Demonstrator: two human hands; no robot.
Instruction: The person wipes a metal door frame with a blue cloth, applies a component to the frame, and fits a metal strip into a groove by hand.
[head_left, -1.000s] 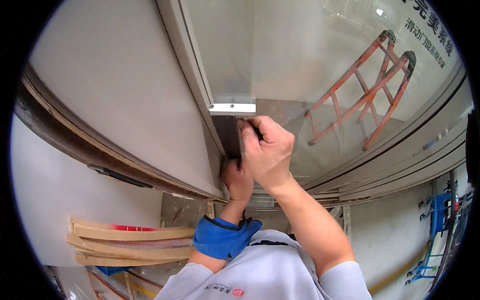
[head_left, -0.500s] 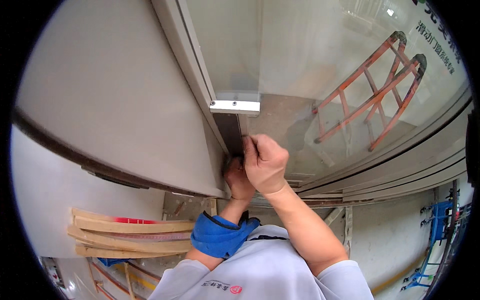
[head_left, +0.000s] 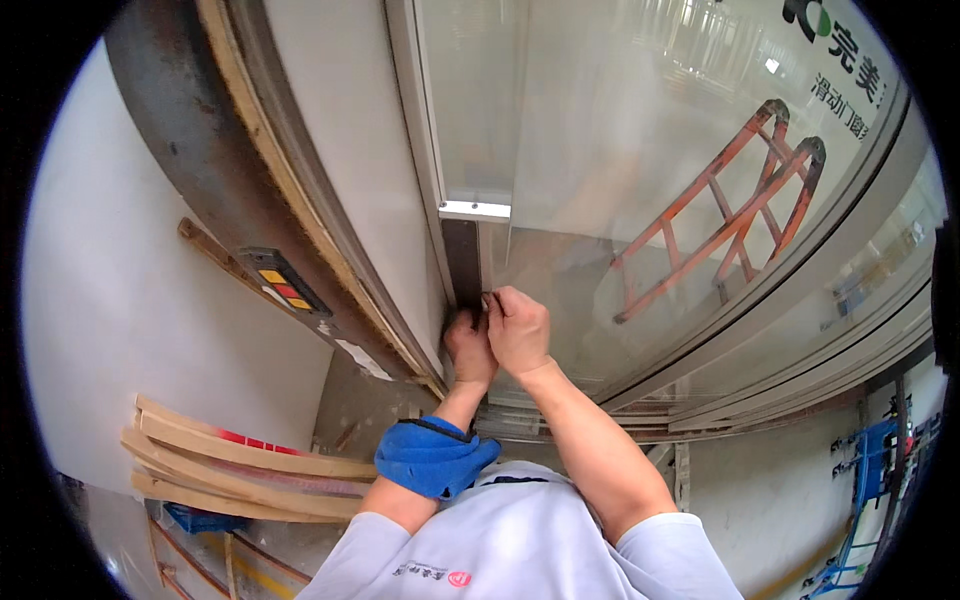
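Observation:
My left hand [head_left: 468, 345] and my right hand [head_left: 521, 332] are side by side at the lower end of a dark vertical strip [head_left: 462, 262], between a pale panel and a glass pane [head_left: 570, 190]. The fingers of my right hand are bent into a pinch at the strip's edge; whatever is between them is too small or hidden. My left hand is curled closed against the strip, its fingertips partly out of sight. Just above the strip, a white metal bar [head_left: 475, 211] with screws crosses the frame. A blue cloth [head_left: 430, 457] is wrapped around my left forearm.
An orange stepladder [head_left: 735, 215] shows through or in the glass. To the left is a brown metal beam [head_left: 200, 130] with a yellow-and-red level-like tool [head_left: 282, 284] on it. Wooden boards [head_left: 230, 465] lie lower left. A blue rack [head_left: 875, 460] stands far right.
The view has shifted, bringing the brown beam and the level-like tool into sight. Both hands stay at the dark strip, now slightly lower, with my right hand still pinched.

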